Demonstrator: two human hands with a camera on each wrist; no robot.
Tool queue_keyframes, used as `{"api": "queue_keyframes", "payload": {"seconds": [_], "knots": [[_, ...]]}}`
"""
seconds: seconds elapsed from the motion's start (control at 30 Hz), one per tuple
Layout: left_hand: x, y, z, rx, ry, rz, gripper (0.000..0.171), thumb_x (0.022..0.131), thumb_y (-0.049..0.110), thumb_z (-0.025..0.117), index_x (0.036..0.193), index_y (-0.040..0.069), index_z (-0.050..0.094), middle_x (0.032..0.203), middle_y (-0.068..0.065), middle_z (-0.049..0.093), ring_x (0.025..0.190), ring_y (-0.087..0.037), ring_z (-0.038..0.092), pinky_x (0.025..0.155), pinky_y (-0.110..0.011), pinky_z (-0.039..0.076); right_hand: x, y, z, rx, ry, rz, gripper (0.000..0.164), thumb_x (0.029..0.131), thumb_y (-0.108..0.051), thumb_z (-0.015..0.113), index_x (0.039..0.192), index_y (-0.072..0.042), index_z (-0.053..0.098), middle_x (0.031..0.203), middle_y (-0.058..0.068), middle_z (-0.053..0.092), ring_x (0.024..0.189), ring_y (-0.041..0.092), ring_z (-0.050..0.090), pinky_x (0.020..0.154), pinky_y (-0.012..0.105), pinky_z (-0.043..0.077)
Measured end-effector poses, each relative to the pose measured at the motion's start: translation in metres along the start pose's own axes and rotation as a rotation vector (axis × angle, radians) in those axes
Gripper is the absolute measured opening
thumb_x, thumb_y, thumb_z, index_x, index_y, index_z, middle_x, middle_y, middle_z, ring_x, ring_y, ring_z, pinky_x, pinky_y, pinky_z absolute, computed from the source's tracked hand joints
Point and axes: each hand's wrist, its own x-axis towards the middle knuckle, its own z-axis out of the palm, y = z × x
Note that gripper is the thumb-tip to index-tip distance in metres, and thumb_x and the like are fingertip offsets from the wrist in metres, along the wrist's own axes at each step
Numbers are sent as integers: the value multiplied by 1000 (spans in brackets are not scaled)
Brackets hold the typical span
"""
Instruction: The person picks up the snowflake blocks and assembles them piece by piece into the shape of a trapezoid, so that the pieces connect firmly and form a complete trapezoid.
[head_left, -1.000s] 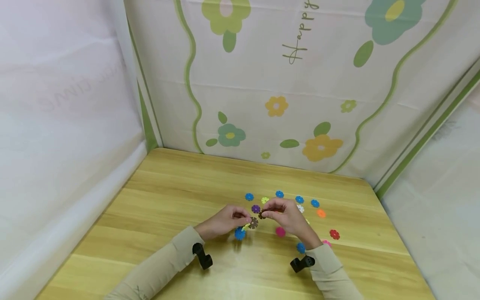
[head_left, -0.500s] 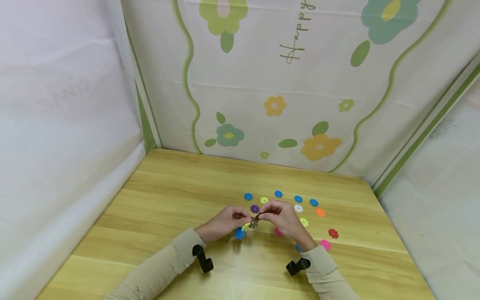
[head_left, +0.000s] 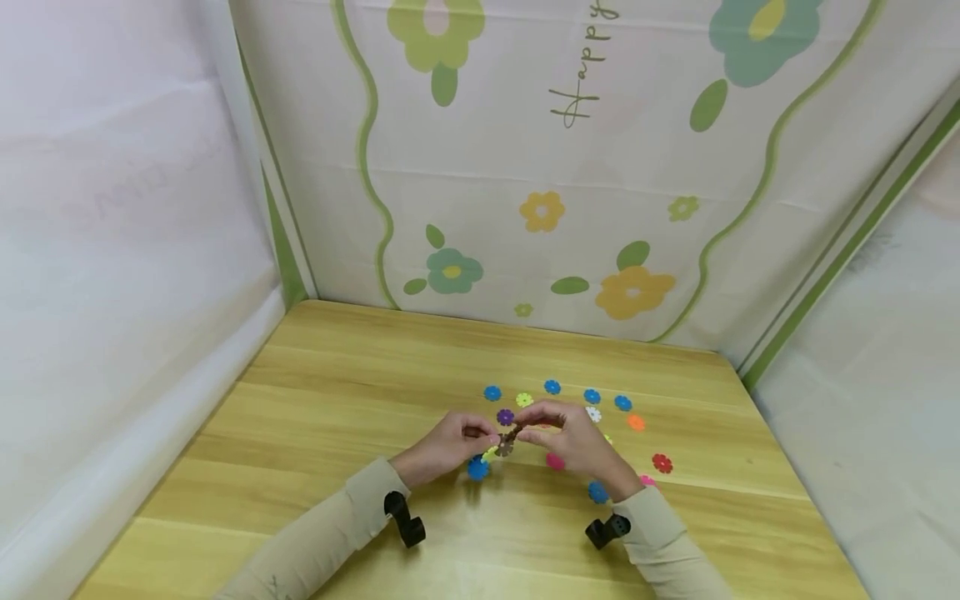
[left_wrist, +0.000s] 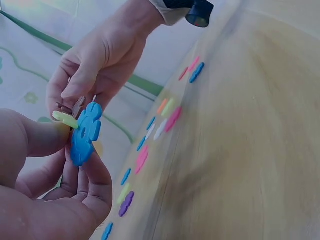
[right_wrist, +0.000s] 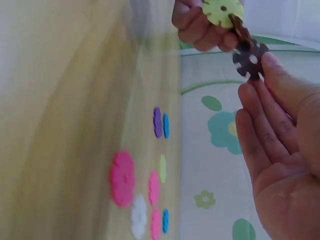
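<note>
My left hand pinches a small cluster of joined flower-shaped plastic discs above the table. In the left wrist view, its blue disc faces the camera, and a yellow disc crosses it edge-on. A brown disc sticks out from the yellow one in the right wrist view. My right hand pinches a second brown disc between thumb and fingertips, its edge meeting the first brown disc. Whether their slots interlock cannot be made out.
Loose discs lie flat on the wooden table around and behind my hands, among them a purple disc, an orange disc and a red disc. A printed fabric wall stands behind the table.
The brown disc in my right hand was apart from the cluster's brown disc and has come left to meet it, turning more edge-on. My left hand keeps its pinch on the cluster.
</note>
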Motion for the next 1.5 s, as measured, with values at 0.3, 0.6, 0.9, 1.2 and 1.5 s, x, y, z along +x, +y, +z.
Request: {"api": "queue_keyframes", "payload": {"seconds": [0.3,0.6,0.9,1.2,1.5], "knots": [[-5,-4,-7,13,13,-19,21,108,23,64,116,6,74,109,-7,70,95,-18,63,80,-27,53,-9,-1,-40,-315,-129,65,23,96,-17,79,118,-15,76,115,8,77,105,23,74,96,49,60],[-6,-7,-9,9,13,-9,17,107,16,64,112,4,74,108,-9,70,92,-17,62,78,-24,52,-31,20,-39,-500,-254,87,28,96,-15,79,122,-6,76,111,3,72,99,19,67,87,36,61],[-8,-6,-9,6,-2,-2,17,108,17,63,112,4,73,110,-8,70,94,-16,62,81,-24,53,-30,30,-30,-545,-282,70,16,95,-18,80,109,-11,81,100,-5,65,93,10,58,82,25,55],[-8,-6,-11,23,-12,-5,17,108,18,63,110,5,74,112,-10,70,92,-16,60,79,-24,52,-24,20,-29,-370,-228,148,10,98,-10,76,91,-16,71,89,-7,73,77,3,64,70,21,58],[-10,-6,-10,11,-25,5,18,108,18,63,109,4,74,108,-7,70,92,-17,61,79,-25,52,-12,3,-23,-102,-61,249,9,100,-17,74,103,-8,75,93,4,75,85,24,73,74,37,64]]}}
